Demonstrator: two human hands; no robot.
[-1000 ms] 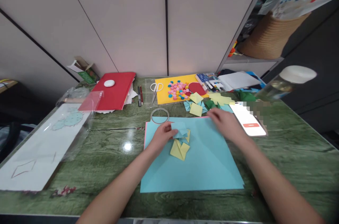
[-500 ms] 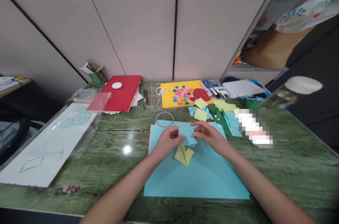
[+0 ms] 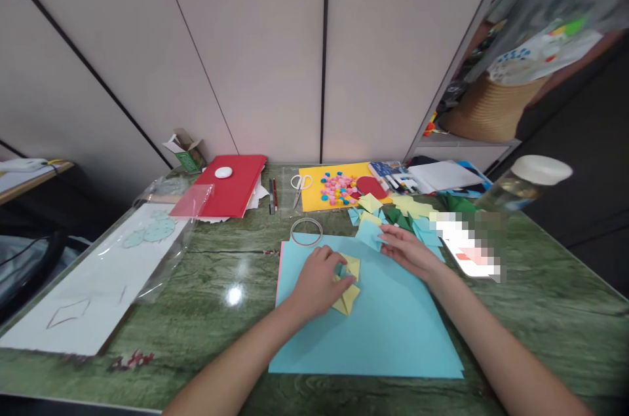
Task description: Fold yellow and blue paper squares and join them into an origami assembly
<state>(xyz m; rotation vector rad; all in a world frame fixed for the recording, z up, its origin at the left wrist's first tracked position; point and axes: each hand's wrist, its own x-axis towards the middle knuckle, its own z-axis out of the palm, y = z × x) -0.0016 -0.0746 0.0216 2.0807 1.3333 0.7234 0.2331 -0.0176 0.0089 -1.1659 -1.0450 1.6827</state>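
My right hand [image 3: 407, 251] is closed in a pinch on a light blue folded paper [image 3: 368, 234], held over the far right part of a stack of light blue sheets [image 3: 383, 337]. My left hand [image 3: 322, 282] is curled over a yellow folded paper piece [image 3: 346, 301] in the middle of the stack. Its thumb and fingers close around a joined part of yellow and blue folds, partly hidden by the hand. Another yellow fold [image 3: 353, 266] shows just beyond the fingertips.
A roll of clear tape [image 3: 306, 232] lies at the stack's far edge. Behind are white-handled scissors [image 3: 301, 183], pompoms [image 3: 339, 188] on yellow paper and several folded papers [image 3: 371, 203]. A phone [image 3: 464, 245] and a lidded jar [image 3: 521, 187] are at right, a red folder [image 3: 230, 196] at left.
My hands have moved apart. My right hand has carried the blue folded paper away to the far right, while my left hand has come down onto the yellow folded piece.
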